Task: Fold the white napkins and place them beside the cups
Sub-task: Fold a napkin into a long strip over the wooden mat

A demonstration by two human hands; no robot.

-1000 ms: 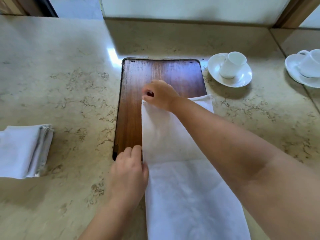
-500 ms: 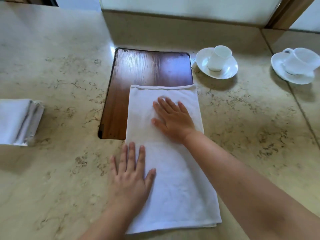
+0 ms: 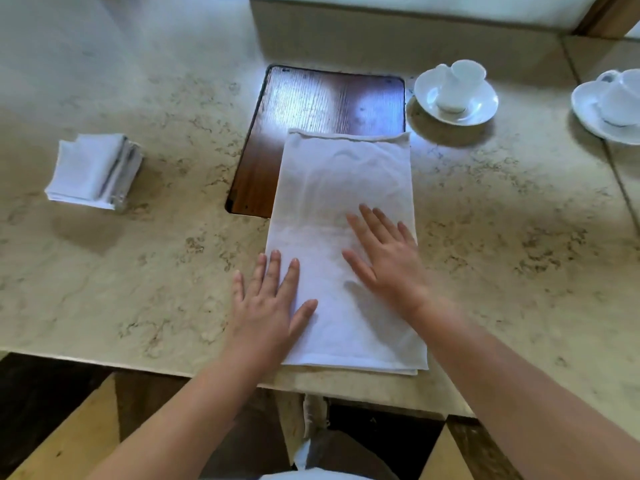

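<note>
Now | 2 cups: cup [image 3: 456, 85] upper right, second cup [image 3: 621, 98] right edge | napkin stack [image 3: 94, 170] left | folded white napkin [image 3: 346, 209] centre, long rectangle | left hand [image 3: 268, 306], right hand [image 3: 388, 259] flat, fingers spread.

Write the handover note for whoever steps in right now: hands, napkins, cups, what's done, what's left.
Left hand: open, flat, half on the napkin's left edge, half on the counter.
Right hand: open, flat on the napkin.
Napkin: folded into a long strip, far end on the wooden board, near end at the counter edge.
Stack of napkins: far left.
Two cups on saucers: one right of the board, one at the right edge.
Done: first fold.
Left: finish folding, place beside a cup; none placed yet.
</note>
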